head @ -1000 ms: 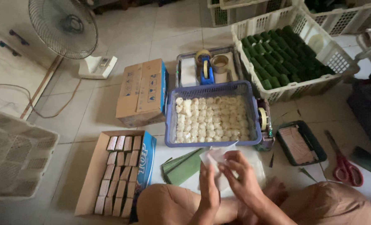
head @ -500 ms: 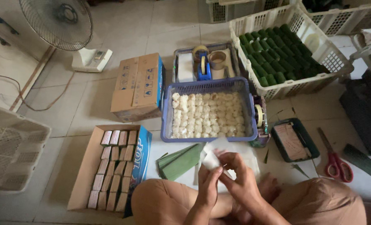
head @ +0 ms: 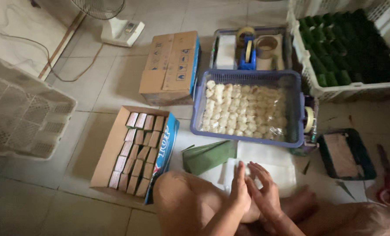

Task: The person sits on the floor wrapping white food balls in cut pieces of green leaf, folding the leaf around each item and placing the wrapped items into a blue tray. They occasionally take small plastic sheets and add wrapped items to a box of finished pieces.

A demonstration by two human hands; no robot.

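Observation:
My left hand (head: 239,189) and my right hand (head: 265,192) meet over my lap, fingers pressed together around a small pale piece (head: 248,171) that is mostly hidden between them. Under the hands lie white paper sheets (head: 282,171). A stack of folded green leaves (head: 208,156) lies just left of the hands. Beyond them stands a blue basket (head: 199,105) filled with many small white pieces wrapped in clear film.
An open cardboard box (head: 111,148) with rows of wrapped blocks sits at left, a shut carton (head: 171,65) behind it. A white crate (head: 335,89) of green rolls stands at the back right. Tape rolls (head: 247,37), a dark tray (head: 365,168), red scissors (head: 389,190), a fan base (head: 121,30).
The view has swung to the left and down. My hands have dropped lower over my lap and closed more tightly around the white piece.

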